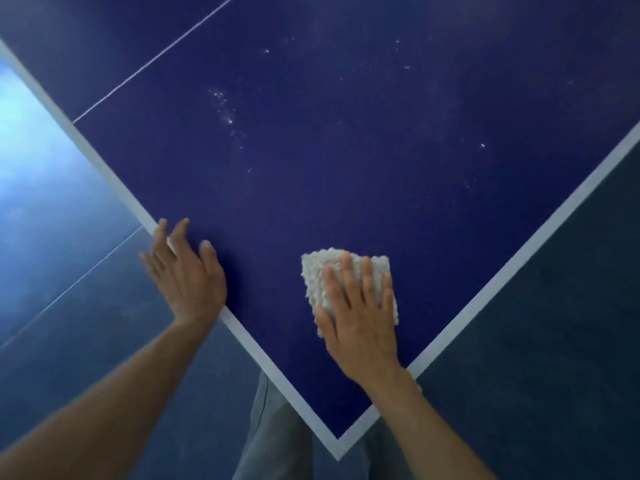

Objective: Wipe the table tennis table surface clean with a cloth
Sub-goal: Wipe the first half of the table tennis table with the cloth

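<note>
We press cloth flat under spread right hand near table corner; left hand released, bracing edge. We push toward specks, overlapping strokes, even pressure.

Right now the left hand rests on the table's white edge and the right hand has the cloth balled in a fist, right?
Not quite. In the head view the right hand lies open, fingers straight, pressing the cloth flat on the table, not balled in a fist. The left hand does rest on the white edge.
</note>
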